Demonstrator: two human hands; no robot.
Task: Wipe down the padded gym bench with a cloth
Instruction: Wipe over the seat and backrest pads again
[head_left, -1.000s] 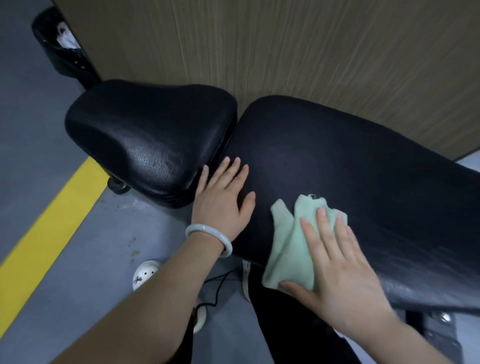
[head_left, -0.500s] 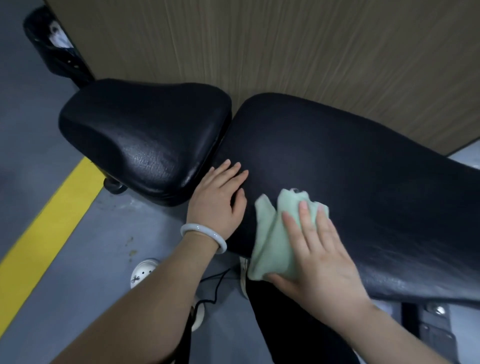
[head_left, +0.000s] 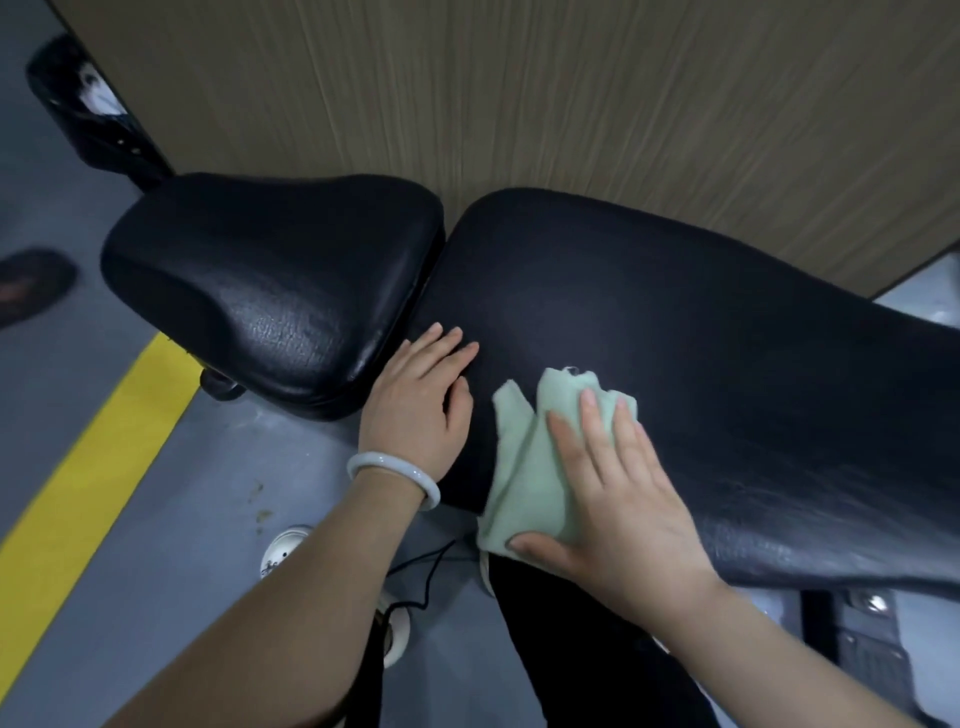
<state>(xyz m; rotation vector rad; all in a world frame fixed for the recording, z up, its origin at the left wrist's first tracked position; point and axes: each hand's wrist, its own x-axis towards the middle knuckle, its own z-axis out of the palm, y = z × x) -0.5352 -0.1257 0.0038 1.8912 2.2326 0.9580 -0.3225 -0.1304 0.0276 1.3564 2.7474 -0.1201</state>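
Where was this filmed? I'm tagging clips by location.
Probably a gym: a black padded bench with a separate seat pad, a grey floor with a yellow line, and a wood-look wall panel.

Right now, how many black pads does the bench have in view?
2. The seat pad is on the left, and the long back pad is on the right, where the cloth lies. Its right end is cut off, so more may be hidden.
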